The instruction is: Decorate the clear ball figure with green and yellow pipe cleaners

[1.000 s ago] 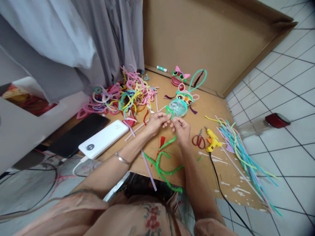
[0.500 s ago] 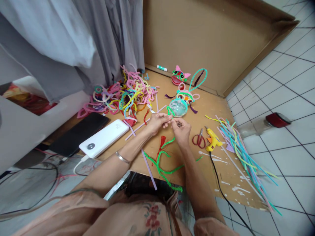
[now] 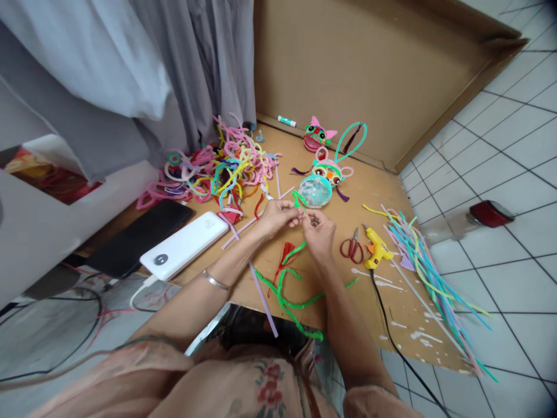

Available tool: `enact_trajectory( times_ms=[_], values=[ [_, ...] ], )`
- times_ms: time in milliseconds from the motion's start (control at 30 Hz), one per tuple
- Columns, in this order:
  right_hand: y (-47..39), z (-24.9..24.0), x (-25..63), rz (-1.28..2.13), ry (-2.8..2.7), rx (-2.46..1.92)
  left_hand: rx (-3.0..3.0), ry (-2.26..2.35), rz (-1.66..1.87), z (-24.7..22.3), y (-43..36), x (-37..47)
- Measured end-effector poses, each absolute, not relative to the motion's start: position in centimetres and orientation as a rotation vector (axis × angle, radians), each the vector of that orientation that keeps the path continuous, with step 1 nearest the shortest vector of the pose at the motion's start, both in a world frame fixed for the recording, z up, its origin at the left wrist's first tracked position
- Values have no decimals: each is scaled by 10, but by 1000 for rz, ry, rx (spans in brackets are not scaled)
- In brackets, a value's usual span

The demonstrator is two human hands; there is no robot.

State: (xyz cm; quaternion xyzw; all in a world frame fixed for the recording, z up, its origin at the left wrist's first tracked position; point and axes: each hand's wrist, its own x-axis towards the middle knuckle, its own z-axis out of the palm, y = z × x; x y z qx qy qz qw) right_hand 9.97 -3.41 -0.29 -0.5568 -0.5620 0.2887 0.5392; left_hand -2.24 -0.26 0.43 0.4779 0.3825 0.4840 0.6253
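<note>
A short green pipe cleaner (image 3: 298, 199) is pinched in my left hand (image 3: 281, 217), its bent upper part standing above the fingers. My right hand (image 3: 318, 229) pinches the lower end of the same piece, fingertips nearly touching the left thumb. Just beyond my hands lies a clear plastic bowl (image 3: 315, 192) with a teal rim, beside a decorated animal face (image 3: 329, 172) with pink loops and eyes. Below my hands are several loose green pipe cleaners (image 3: 285, 299) and a red tassel (image 3: 287, 254).
Right of my hands lie red-handled scissors (image 3: 352, 249), a yellow glue gun (image 3: 376, 247) with a black cord, and a bundle of pipe cleaners (image 3: 429, 273). On the left are a tangled pile (image 3: 235, 162), a white power bank (image 3: 185, 245) and a black phone-like slab (image 3: 141, 238).
My right hand has shifted slightly left and its fingers have curled around the green pipe cleaner's end. The pipe cleaner's upper part has tilted a little left.
</note>
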Motion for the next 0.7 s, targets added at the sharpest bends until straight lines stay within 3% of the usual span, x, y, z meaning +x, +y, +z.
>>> enact_trajectory(
  times_ms=[700],
  values=[
    [-39, 13, 105, 1033, -1345, -1092, 1784, 1145, 1061, -2, 1, -30]
  ],
)
